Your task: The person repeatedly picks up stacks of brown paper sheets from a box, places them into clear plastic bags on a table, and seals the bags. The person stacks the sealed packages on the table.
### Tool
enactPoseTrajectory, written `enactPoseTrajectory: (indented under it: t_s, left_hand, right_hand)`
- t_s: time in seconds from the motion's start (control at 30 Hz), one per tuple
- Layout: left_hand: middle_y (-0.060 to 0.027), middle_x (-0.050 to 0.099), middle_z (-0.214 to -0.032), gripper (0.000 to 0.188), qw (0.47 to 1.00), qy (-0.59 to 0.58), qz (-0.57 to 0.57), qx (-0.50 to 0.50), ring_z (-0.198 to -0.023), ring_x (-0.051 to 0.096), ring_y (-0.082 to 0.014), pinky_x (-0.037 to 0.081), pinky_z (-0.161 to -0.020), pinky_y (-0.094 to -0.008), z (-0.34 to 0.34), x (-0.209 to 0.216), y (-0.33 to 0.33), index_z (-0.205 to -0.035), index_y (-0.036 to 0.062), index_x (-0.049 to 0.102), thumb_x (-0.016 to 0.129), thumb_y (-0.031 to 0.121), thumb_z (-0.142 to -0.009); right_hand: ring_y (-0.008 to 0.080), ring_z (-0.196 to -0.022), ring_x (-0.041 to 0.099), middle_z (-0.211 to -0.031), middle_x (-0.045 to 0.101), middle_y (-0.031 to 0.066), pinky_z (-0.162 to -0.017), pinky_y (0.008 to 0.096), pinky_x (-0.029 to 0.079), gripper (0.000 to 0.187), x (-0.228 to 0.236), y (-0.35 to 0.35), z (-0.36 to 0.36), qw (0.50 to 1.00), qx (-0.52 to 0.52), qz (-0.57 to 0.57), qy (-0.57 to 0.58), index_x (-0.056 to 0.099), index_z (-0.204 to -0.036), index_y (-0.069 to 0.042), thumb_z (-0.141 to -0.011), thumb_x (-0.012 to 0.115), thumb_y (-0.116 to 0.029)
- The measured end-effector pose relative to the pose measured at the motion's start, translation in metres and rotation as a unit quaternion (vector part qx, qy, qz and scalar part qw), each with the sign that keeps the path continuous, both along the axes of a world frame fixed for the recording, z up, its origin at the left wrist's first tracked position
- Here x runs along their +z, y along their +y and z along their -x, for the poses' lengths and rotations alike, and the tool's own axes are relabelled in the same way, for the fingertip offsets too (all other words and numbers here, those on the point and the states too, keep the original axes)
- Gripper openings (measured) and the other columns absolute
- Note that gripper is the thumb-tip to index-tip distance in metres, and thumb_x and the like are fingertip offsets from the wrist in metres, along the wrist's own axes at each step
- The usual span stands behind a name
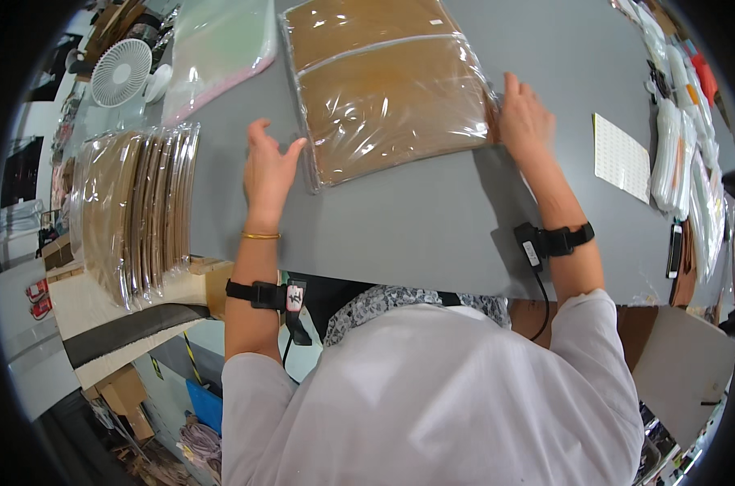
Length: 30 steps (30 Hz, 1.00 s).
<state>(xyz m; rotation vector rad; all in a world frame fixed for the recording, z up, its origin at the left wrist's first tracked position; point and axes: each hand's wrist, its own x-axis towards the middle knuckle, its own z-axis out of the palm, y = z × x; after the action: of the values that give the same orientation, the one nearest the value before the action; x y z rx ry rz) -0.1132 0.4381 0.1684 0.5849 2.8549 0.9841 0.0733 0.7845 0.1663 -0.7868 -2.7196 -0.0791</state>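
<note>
A stack of flat brown pieces in shiny clear plastic bags [392, 105] lies on the grey table, a pale strip running across its top. My left hand [270, 172] is just left of the stack's near left corner, thumb and fingers apart, holding nothing. At the stack's right edge is my right hand [526, 121], its fingers stretched forward and slightly blurred. Whether it touches the plastic I cannot tell. Further left, a row of similar bagged brown pieces [140, 211] stands on edge, leaning together.
Clear plastic bags with a pink edge [221, 57] lie at the far left, beside a white fan [122, 73]. On the right are a sheet of small white labels [622, 157], bundled clear bags [673, 158] and a dark phone-like object [674, 251]. Black straps with cables circle both my forearms.
</note>
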Motion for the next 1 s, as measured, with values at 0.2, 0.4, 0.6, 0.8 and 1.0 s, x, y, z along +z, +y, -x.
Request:
enactPoseTrajectory:
  t_s: [0.2, 0.4, 0.6, 0.8, 1.0]
  left_hand:
    - [-0.0174, 0.057, -0.128, 0.083, 0.96, -0.168, -0.209, 0.075, -0.098, 0.067, -0.022, 0.056, -0.085, -0.0343, 0.051, -0.015, 0.067, -0.143, -0.0061, 0.034, 0.081, 0.036, -0.088]
    - [-0.0104, 0.069, -0.125, 0.057, 0.8, -0.401, -0.436, -0.097, -0.111, 0.066, -0.018, 0.051, -0.098, -0.0314, 0.055, 0.067, 0.056, -0.134, -0.0057, 0.059, 0.078, 0.027, -0.091]
    - [-0.013, 0.069, -0.118, 0.098, 0.812, -0.173, -0.551, -0.079, -0.116, 0.062, -0.0181, 0.048, -0.103, -0.0312, 0.015, 0.196, -0.042, -0.149, -0.0172, 0.024, 0.084, 0.023, -0.084]
    - [-0.0092, 0.07, -0.118, 0.057, 0.845, 0.103, -0.522, 0.055, -0.106, 0.067, -0.0181, 0.053, -0.091, -0.0313, 0.0, 0.261, -0.212, -0.135, -0.0012, 0.054, 0.079, 0.024, -0.09]
    - [-0.0123, 0.07, -0.102, 0.061, 0.84, 0.087, -0.441, 0.303, -0.085, 0.07, -0.0165, 0.057, -0.066, -0.0292, 0.045, 0.215, -0.328, -0.126, -0.0057, 0.055, 0.083, 0.032, -0.087]
  right_hand:
    - [0.0329, -0.114, 0.067, -0.125, 0.067, 0.0226, -0.09, 0.039, 0.055, 0.06, -0.018, 0.032, 0.066, 0.921, -0.022, 0.362, 0.143, 0.052, -0.138, 0.001, -0.097, 0.066, -0.041]
    - [0.0151, -0.1, 0.066, -0.11, 0.071, 0.009, -0.086, 0.0272, 0.054, 0.047, 0.039, 0.028, 0.077, 0.65, 0.022, 0.74, 0.173, 0.063, -0.126, 0.005, -0.101, 0.066, -0.035]
    - [0.0163, -0.11, 0.066, -0.127, 0.066, 0.0104, -0.092, 0.0285, 0.054, 0.048, 0.151, -0.035, 0.099, 0.612, 0.182, 0.726, 0.254, 0.057, -0.137, 0.003, -0.103, 0.064, -0.03]
    - [0.0165, -0.116, 0.064, -0.135, 0.063, 0.0114, -0.097, 0.0284, 0.052, 0.057, 0.235, -0.198, 0.249, 0.567, 0.453, 0.661, 0.191, 0.053, -0.144, 0.002, -0.1, 0.068, -0.032]
    - [0.0162, -0.097, 0.069, -0.112, 0.073, 0.0118, -0.084, 0.0314, 0.056, 0.064, 0.217, -0.361, 0.388, 0.7, 0.481, 0.525, 0.05, 0.065, -0.133, -0.001, -0.088, 0.08, -0.044]
